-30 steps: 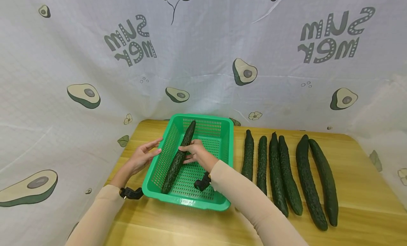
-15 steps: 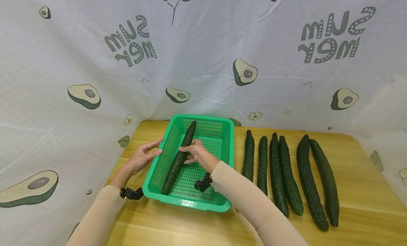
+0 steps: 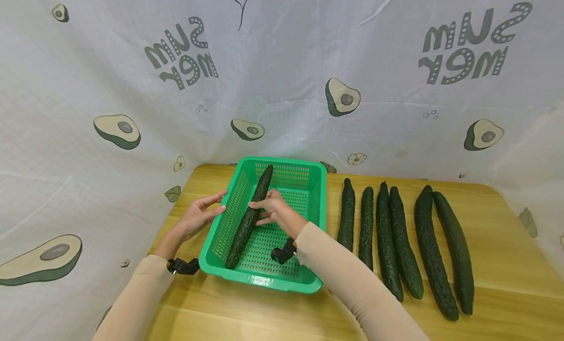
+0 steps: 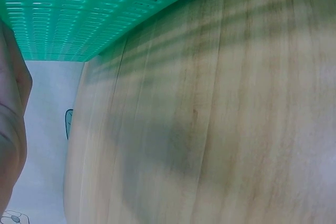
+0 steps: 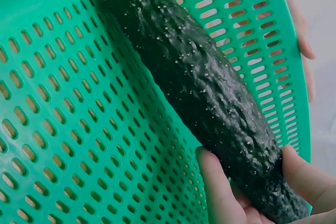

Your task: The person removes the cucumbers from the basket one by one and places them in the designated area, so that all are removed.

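Observation:
In the head view a green plastic basket (image 3: pixel 282 284) with slotted walls stands on the wooden table. A long, dark cucumber (image 3: pixel 241 240) lies slantwise in it along the left wall. My right hand (image 3: pixel 282 214) reaches in and grips the cucumber around its middle, thumb on one side and fingers on the other. The right wrist view shows the cucumber's bumpy skin (image 5: pixel 194 72) and the thumb (image 5: pixel 302 174) against it. Outside the basket, my left hand (image 3: pixel 196 219) touches the left rim with extended fingers and thumb. Only part of the left hand (image 4: pixel 11 114) shows in the left wrist view.
Several cucumbers (image 3: pixel 387 243) lie side by side on the table (image 3: pixel 498 243), right of the basket. My right forearm covers the lower ends of some of them. A white curtain (image 3: pixel 282 62) printed with avocados hangs behind the table and along its left side.
The head view has shifted slightly. Both hands, the basket and the cucumber keep the same places relative to each other.

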The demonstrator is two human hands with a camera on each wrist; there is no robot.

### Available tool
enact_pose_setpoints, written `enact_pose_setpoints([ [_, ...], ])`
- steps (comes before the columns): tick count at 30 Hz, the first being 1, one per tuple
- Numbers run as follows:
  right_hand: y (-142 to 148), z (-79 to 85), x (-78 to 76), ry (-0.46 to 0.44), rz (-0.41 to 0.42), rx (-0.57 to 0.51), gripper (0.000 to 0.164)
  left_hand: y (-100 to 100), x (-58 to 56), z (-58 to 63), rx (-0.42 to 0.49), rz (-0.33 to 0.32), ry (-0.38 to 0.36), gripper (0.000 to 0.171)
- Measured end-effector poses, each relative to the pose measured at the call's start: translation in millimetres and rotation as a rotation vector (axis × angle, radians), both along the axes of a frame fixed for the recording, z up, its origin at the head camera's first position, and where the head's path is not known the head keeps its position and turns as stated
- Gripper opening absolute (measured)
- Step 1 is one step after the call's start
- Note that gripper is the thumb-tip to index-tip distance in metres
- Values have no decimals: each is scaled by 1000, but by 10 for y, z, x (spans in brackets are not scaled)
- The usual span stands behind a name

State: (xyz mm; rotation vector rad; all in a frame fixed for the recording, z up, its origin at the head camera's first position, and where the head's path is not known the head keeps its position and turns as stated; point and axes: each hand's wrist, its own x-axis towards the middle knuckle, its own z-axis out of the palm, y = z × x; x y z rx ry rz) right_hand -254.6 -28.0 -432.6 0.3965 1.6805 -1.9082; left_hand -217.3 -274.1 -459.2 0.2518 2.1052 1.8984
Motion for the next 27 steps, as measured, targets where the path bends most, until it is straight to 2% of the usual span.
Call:
enact_pose_setpoints([
  [10,6,-1,-19,14,12,10,54,-20,-34,-14,-13,-13,22,58],
  [27,37,45,-6,36,31,4,51,-22,-71,-17,-5,-18,4,58],
])
